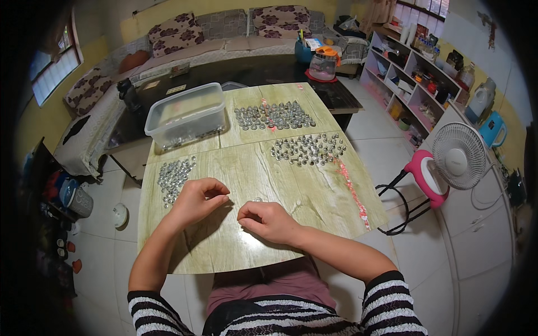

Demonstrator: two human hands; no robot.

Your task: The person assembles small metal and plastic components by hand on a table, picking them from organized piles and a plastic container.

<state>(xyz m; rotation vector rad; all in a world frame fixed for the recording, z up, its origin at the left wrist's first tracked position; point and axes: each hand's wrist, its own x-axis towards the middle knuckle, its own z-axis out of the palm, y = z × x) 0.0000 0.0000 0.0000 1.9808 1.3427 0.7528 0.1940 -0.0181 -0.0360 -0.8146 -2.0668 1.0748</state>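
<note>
Small shiny pieces lie on the near side of the clear tub, beside the curled left hand; the right hand curls too. Whether either pinches anything, I cannot tell. Metal studs stand right of the tub.

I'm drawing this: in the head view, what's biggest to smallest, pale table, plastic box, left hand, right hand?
1. Pale table
2. Plastic box
3. Left hand and right hand: too alike to rank.
</note>
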